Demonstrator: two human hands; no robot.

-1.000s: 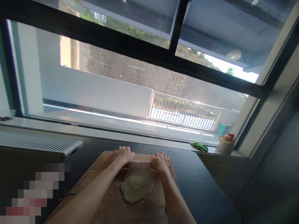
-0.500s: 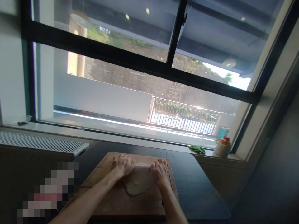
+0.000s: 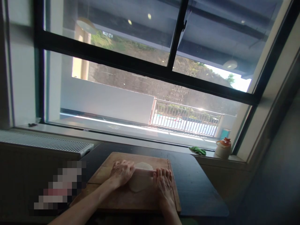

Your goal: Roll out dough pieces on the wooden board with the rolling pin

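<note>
A pale, flat sheet of dough (image 3: 138, 185) lies on a wooden board (image 3: 126, 201). Across it runs a slim, light rolling pin (image 3: 144, 171), of which only the middle shows between my hands. My left hand (image 3: 122, 172) is closed over the pin's left end, knuckles up. Over the right end lies my right hand (image 3: 163, 181), its fingers bent down around the pin. Part of the dough shows beyond the pin and a larger part on the near side. Both pin ends are hidden under my hands.
The board rests on a dark table (image 3: 199, 184). A green cloth (image 3: 198, 150) and a pale jug-like container with an orange top (image 3: 223, 148) are on the windowsill at right. A radiator (image 3: 51, 145) stands left, below the large window. A pixelated patch covers the lower left.
Both hands and the rolling pin have come slightly nearer to me over the dough. More dough now shows beyond the pin. The camera view has shifted a little.
</note>
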